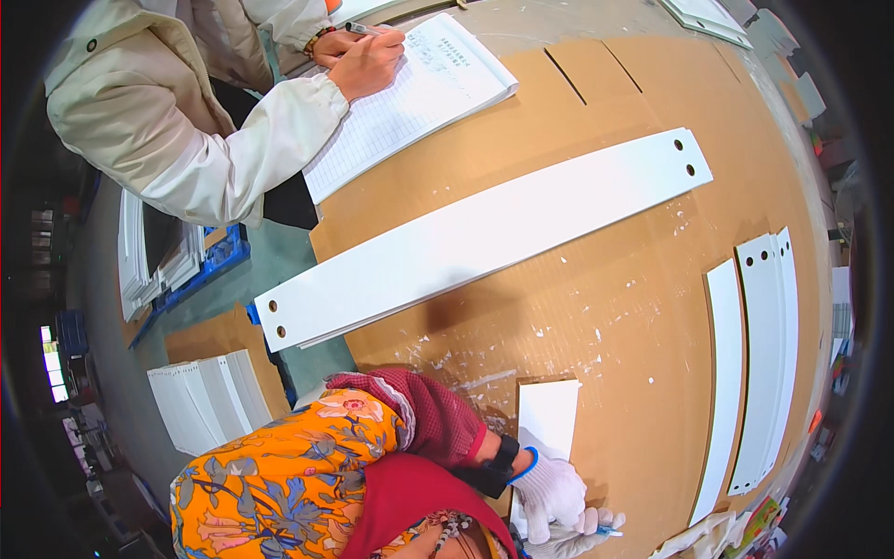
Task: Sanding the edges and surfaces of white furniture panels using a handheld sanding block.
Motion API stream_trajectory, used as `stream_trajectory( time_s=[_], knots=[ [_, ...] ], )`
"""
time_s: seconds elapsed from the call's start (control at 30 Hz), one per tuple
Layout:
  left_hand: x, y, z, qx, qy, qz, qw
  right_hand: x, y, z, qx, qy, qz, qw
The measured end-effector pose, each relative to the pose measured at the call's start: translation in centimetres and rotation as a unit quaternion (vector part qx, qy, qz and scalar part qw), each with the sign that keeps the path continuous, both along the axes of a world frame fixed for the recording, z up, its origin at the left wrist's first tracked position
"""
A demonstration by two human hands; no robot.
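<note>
My left hand, in a white knit glove with a blue cuff, is closed near the lower edge, its fingers curled above my other hand. What it holds, if anything, is hidden. Just below, my right hand, also gloved, is partly cut off by the frame. A slim tool with a blue tip sticks out from its fingers; its kind does not show. Beside my left wrist lies a narrow white panel, partly covered by the hand. A long white board with two holes at each end lies across the cardboard beyond.
At upper left a person's hand writes with a pen on a paper pad. White strips lie along the right side of the cardboard. Stacked white panels stand at left, near a blue pallet.
</note>
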State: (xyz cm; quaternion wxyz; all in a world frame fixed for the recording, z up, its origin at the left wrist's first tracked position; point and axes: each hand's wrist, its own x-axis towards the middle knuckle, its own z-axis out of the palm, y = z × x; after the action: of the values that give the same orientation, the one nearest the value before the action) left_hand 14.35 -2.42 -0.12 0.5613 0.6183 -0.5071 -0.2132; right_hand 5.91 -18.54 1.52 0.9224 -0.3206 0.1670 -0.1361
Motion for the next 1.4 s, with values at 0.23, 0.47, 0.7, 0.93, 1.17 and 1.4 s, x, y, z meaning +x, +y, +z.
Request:
stream_trajectory(
  time_s=[0.23,0.47,0.7,0.93,1.17,1.4],
  knots=[
    [0.8,1.4,0.9,0.003,0.121,-0.102,0.987,1.8,1.1,1.7,-0.024,0.068,-0.002,0.997],
    [2.8,1.6,4.0,-0.139,0.039,-0.286,0.947,2.9,2.3,3.5,-0.042,0.139,0.000,0.989],
    [9.3,30.1,2.6,0.038,-0.228,0.086,0.969,3.9,3.4,3.9,-0.058,0.169,0.013,0.984],
    [24.6,66.8,-0.5,0.192,-0.330,0.101,0.918,4.4,4.6,4.0,-0.056,0.176,0.018,0.983],
    [24.3,67.4,-2.7,0.234,-0.365,0.046,0.900,3.8,3.8,3.0,-0.024,0.175,0.042,0.983],
    [17.7,57.4,-2.8,0.264,-0.356,0.204,0.873,5.3,5.1,6.8,0.014,0.189,0.033,0.981]
  ],
)
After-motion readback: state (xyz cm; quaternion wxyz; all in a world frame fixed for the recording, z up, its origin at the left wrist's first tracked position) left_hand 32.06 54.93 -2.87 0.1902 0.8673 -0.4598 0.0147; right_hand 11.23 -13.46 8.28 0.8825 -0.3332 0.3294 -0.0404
